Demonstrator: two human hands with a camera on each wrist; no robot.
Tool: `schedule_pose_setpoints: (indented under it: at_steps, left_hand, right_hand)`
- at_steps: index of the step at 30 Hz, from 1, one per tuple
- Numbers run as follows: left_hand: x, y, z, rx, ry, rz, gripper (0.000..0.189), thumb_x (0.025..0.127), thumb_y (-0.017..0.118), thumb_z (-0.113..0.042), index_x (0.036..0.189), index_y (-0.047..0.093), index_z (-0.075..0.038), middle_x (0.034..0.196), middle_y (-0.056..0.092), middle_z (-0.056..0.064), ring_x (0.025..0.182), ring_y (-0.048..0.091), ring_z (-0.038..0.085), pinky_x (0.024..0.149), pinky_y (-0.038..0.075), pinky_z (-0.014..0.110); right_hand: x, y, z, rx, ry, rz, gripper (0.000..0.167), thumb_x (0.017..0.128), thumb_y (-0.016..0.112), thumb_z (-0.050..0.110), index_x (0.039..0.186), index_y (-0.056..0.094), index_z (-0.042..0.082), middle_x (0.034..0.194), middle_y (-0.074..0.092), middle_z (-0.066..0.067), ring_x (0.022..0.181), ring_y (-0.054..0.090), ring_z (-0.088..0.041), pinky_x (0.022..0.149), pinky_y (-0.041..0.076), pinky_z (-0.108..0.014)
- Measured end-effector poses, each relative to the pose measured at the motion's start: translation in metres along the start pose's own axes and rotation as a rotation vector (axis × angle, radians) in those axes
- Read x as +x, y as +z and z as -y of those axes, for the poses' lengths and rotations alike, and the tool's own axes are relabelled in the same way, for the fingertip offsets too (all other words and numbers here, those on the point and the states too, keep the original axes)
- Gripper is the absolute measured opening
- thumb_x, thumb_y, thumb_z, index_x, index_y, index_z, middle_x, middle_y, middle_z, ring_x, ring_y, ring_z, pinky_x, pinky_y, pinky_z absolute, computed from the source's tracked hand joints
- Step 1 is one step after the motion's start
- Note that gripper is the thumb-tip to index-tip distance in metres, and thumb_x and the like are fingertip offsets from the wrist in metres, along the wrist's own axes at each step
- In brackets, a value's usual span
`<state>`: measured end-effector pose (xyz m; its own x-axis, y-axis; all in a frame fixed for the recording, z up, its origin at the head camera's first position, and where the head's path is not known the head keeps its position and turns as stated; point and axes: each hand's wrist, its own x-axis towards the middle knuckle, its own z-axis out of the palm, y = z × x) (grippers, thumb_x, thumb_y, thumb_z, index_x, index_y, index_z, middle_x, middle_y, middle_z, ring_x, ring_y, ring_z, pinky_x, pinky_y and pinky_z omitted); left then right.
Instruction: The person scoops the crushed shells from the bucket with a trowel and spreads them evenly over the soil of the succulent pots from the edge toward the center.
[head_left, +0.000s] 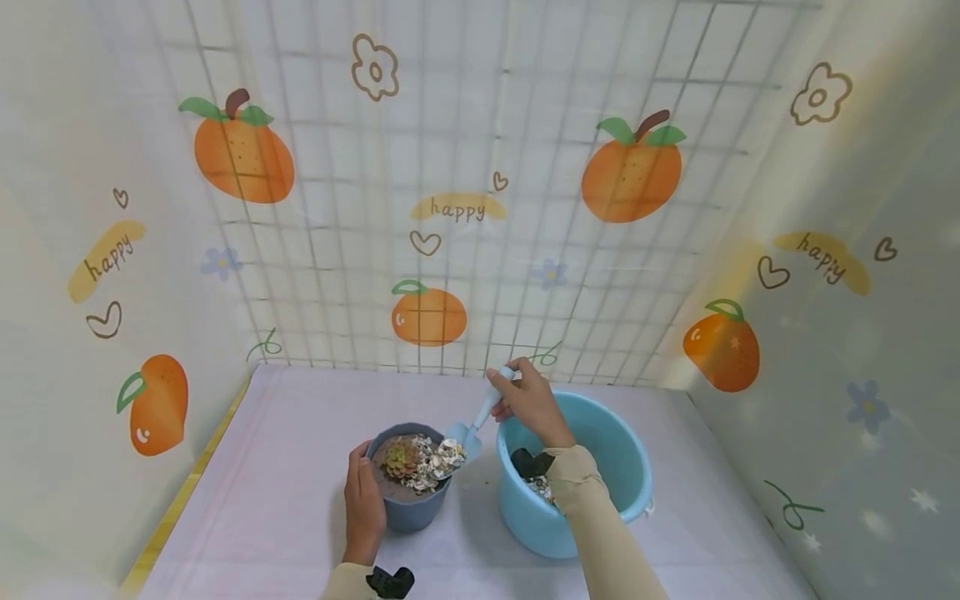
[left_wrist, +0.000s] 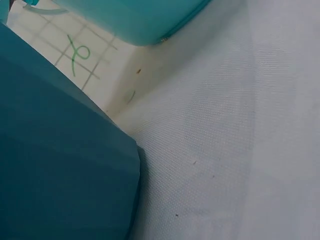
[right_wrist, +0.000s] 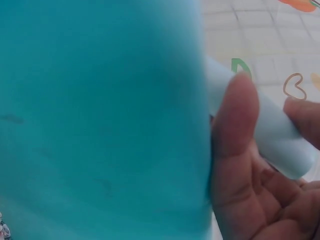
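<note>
A blue-grey flower pot (head_left: 415, 513) holds a small succulent (head_left: 401, 457) in brown soil, with pale chips (head_left: 424, 472) strewn beside it. My left hand (head_left: 364, 504) grips the pot from its left side, some fingers hidden behind it. Between thumb and fingers of my right hand (head_left: 531, 402) is the handle of a light-blue trowel (head_left: 486, 410). Its blade, loaded with pale chips, tilts down over the pot's right rim. In the right wrist view, the thumb lies along the handle (right_wrist: 285, 142). The left wrist view shows the pot's side (left_wrist: 70, 150) close up, without the hand.
To the right of the pot stands a light-blue bucket (head_left: 525, 521) with more pale chips (head_left: 542, 487) inside, under my right forearm. Small crumbs lie on the white cloth (head_left: 285, 467). A wire grid (head_left: 337, 275) behind printed sheeting closes off the back.
</note>
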<state>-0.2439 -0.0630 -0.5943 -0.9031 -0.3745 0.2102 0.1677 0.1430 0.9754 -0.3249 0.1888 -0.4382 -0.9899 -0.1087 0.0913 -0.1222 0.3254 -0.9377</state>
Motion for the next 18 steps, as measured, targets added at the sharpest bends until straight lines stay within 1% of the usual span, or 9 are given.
schedule_pose_setpoints:
  at_steps: [3,5,6,9,12,14,18]
  left_hand:
    - [0.000,-0.001,0.002,-0.013,0.000,0.027,0.048,0.116,0.023,-0.031,0.146,0.048,-0.004,0.148,0.052,0.020,0.144,0.042,0.038,0.116,0.030,0.061]
    - [0.002,-0.003,0.004,-0.028,-0.008,0.060,0.049,0.116,0.022,-0.033,0.149,0.046,-0.005,0.151,0.050,0.018,0.146,0.039,0.036,0.118,0.028,0.059]
    - [0.002,-0.005,0.005,-0.036,-0.009,0.083,0.050,0.116,0.022,-0.034,0.150,0.045,-0.006,0.152,0.049,0.018,0.147,0.038,0.036,0.119,0.026,0.059]
    - [0.004,-0.009,0.008,-0.077,-0.012,0.145,0.051,0.116,0.021,-0.036,0.154,0.041,-0.008,0.157,0.045,0.014,0.150,0.032,0.032,0.122,0.021,0.056]
    - [0.006,-0.011,0.010,-0.097,-0.004,0.195,0.053,0.117,0.019,-0.035,0.158,0.038,-0.008,0.160,0.041,0.014,0.153,0.027,0.031,0.123,0.016,0.056]
    - [0.008,-0.012,0.010,-0.100,0.003,0.215,0.054,0.117,0.019,-0.035,0.159,0.037,-0.006,0.161,0.039,0.015,0.153,0.026,0.033,0.123,0.015,0.057]
    - [0.009,-0.014,0.012,-0.087,-0.019,0.240,0.056,0.116,0.019,-0.039,0.160,0.036,-0.007,0.162,0.037,0.018,0.154,0.023,0.036,0.122,0.015,0.059]
  right_hand:
    - [-0.001,0.000,0.000,-0.011,0.001,0.003,0.037,0.105,0.067,0.035,0.120,0.052,0.006,0.081,0.070,-0.016,0.070,0.073,-0.035,0.064,0.063,-0.040]
    - [-0.002,0.000,0.001,-0.015,0.000,0.005,0.037,0.105,0.067,0.035,0.120,0.052,0.005,0.081,0.071,-0.016,0.073,0.073,-0.039,0.064,0.063,-0.040]
    - [-0.002,0.000,0.002,-0.019,0.001,0.005,0.037,0.104,0.068,0.036,0.120,0.052,0.005,0.081,0.070,-0.016,0.073,0.073,-0.039,0.064,0.063,-0.039]
    - [-0.002,0.000,0.002,-0.027,0.000,0.004,0.038,0.104,0.068,0.037,0.120,0.052,0.006,0.080,0.070,-0.015,0.069,0.072,-0.035,0.063,0.062,-0.039]
    - [-0.001,0.000,0.001,-0.035,-0.007,0.000,0.039,0.104,0.068,0.037,0.120,0.052,0.006,0.079,0.070,-0.015,0.065,0.071,-0.027,0.063,0.062,-0.038]
    - [0.000,0.000,0.001,-0.035,-0.011,0.000,0.040,0.104,0.068,0.037,0.121,0.052,0.006,0.079,0.070,-0.015,0.064,0.071,-0.027,0.062,0.062,-0.038]
    - [-0.001,0.000,0.001,-0.042,-0.016,-0.002,0.039,0.104,0.068,0.037,0.120,0.053,0.005,0.078,0.070,-0.014,0.064,0.071,-0.027,0.062,0.062,-0.038]
